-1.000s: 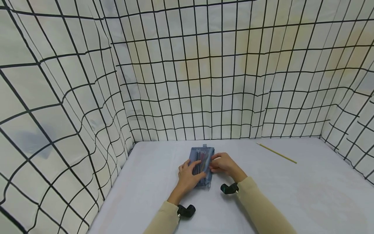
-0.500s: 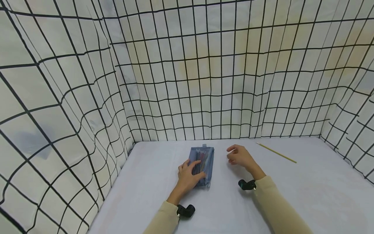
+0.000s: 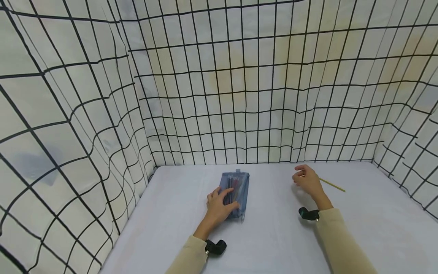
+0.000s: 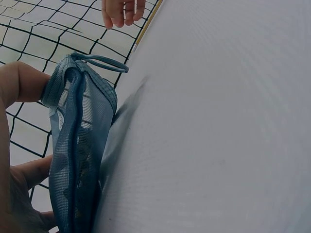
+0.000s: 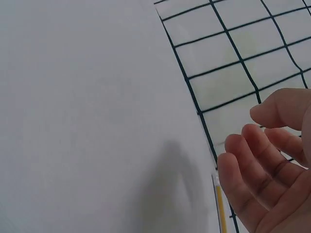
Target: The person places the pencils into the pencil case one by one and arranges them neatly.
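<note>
A blue mesh pencil case (image 3: pixel 243 190) lies on the white table, with several long thin items showing through it. My left hand (image 3: pixel 218 207) rests on its left part, thumb and fingers spread and pressing on it. In the left wrist view, the blue zip side of the pencil case (image 4: pixel 77 160) and a loop at its end are visible. My right hand (image 3: pixel 308 182) hovers at the far right, fingers loosely bent, holding nothing. Partly behind it lies a thin yellow pencil (image 3: pixel 333 185); the right wrist view shows the pencil (image 5: pixel 221 204) beside the fingertips.
The white tabletop (image 3: pixel 267 236) stretches around both hands. Black netting (image 3: pixel 219 114) over pale sheeting stands along the back and both sides. A small black camera (image 3: pixel 216 247) sits on the left wrist, and another camera (image 3: pixel 309 214) on the right.
My right hand has left the pencil case's right edge and moved right and slightly away, over to the yellow pencil. The left hand and pencil case have stayed in place.
</note>
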`<state>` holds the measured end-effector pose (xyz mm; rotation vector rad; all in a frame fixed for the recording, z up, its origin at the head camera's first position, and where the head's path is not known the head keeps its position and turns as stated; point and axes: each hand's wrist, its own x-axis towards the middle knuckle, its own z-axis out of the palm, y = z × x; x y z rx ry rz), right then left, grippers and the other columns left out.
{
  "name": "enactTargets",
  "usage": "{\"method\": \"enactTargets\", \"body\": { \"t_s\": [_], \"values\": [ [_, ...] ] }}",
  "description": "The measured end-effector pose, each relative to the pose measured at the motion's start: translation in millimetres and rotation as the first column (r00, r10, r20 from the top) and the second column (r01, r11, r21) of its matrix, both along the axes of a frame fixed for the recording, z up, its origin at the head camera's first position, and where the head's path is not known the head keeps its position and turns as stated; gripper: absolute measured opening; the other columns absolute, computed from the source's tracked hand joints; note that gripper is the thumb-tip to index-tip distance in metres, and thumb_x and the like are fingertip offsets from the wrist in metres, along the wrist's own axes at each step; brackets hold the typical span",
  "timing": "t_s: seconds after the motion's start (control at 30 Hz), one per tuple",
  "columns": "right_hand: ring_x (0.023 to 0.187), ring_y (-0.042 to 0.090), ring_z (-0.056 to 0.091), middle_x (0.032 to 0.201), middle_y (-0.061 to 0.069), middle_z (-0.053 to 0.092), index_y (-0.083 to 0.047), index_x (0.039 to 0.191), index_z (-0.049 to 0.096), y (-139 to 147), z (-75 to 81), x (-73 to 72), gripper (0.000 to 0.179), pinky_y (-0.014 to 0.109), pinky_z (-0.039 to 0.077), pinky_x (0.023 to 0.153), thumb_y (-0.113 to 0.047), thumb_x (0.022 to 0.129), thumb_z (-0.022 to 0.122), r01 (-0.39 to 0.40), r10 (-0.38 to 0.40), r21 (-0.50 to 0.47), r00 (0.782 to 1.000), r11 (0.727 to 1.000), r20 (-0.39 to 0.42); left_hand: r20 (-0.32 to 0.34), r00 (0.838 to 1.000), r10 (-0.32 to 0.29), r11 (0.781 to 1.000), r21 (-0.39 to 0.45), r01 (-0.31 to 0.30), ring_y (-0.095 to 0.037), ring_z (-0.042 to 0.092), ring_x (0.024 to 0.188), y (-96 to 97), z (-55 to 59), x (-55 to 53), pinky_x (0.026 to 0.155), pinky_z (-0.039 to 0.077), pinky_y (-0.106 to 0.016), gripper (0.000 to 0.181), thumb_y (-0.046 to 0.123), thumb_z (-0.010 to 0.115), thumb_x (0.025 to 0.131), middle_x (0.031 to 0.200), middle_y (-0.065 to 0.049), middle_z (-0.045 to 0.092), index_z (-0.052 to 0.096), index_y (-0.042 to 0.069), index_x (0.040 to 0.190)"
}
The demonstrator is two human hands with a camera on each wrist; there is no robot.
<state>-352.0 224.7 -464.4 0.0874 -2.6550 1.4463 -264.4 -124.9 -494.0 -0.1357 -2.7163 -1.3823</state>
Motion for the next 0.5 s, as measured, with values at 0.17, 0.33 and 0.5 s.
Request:
{"method": "enactTargets", "body": {
  "t_s": [0.17,0.33,0.5],
  "values": [
    [0.114,0.04,0.063,0.126,0.028,0.062,0.006,0.137,0.05,21,1.2,3.2,0.047,0.038,0.053,0.083,-0.013,0.096,0.06,0.09,-0.087,0.084,0.996,0.992,-0.032,-0.007,1.0,-0.006,1.0,-0.015,0.006,-0.047,0.02,0.147,-0.3,-1.2,-1.0,0.11,0.024,-0.075,0.07,0.044,0.071,0.078,0.164,-0.022,0.029,0.059,0.023,0.144],
    [0.126,0.048,0.053,0.135,0.03,0.055,0.006,0.138,0.049,33,0.2,3.5,0.048,0.058,0.046,0.1,-0.013,0.096,0.061,0.12,-0.118,0.177,0.993,0.977,-0.023,-0.005,1.0,-0.001,1.0,-0.011,0.001,-0.047,0.02,0.147,-0.8,-1.8,-0.4,0.11,0.024,-0.075,0.07,0.043,0.071,0.078,0.164,-0.022,0.029,0.059,0.023,0.144],
    [0.125,0.051,0.05,0.138,0.033,0.053,0.008,0.137,0.05,44,-3.5,3.8,0.049,0.062,0.042,0.1,-0.012,0.094,0.062,0.109,-0.103,0.271,0.994,0.956,-0.036,-0.01,1.0,-0.002,1.0,-0.019,0.002,-0.047,0.02,0.147,-1.0,-2.3,-0.4,0.109,0.025,-0.075,0.069,0.043,0.071,0.078,0.163,-0.021,0.029,0.059,0.023,0.144]
  ]
}}
